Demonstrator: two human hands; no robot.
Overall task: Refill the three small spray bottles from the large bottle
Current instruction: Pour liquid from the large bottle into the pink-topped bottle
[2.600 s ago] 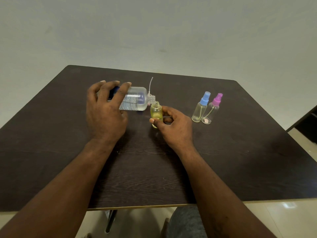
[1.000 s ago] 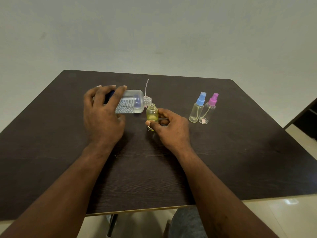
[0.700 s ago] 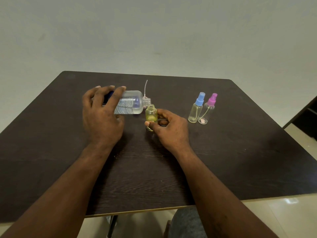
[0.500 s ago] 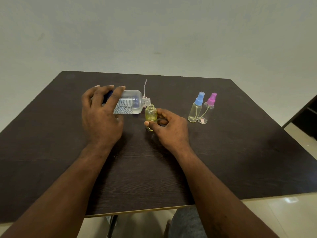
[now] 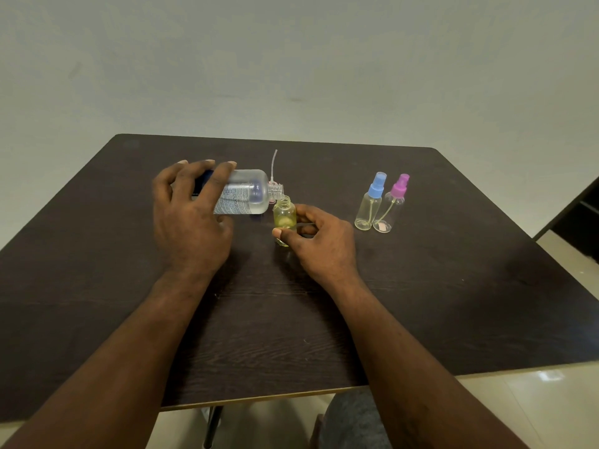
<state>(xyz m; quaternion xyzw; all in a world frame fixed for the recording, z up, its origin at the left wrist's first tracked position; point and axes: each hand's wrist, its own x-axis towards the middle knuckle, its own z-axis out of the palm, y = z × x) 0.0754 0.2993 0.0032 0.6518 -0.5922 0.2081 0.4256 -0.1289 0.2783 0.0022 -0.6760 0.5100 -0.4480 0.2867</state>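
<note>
My left hand [image 5: 191, 222] grips the large clear bottle [image 5: 246, 194], tipped on its side with its open neck pointing right. That neck sits just over the mouth of a small yellowish bottle [image 5: 284, 217], which stands uncapped on the table. My right hand [image 5: 321, 243] pinches this small bottle between thumb and fingers. Two more small clear spray bottles stand upright to the right: one with a blue spray cap [image 5: 369, 204] and one with a pink spray cap [image 5: 393, 205]. A removed spray pump with its thin white tube [image 5: 274, 166] lies behind the large bottle's neck.
Everything sits on a dark wood-grain table [image 5: 453, 286] whose front edge is close to my body. A pale wall rises behind it. A dark piece of furniture [image 5: 580, 222] shows at the right edge, over a light tiled floor.
Both hands and both bottles keep almost the same pose throughout. The large bottle's neck has stayed at the small bottle's mouth.
</note>
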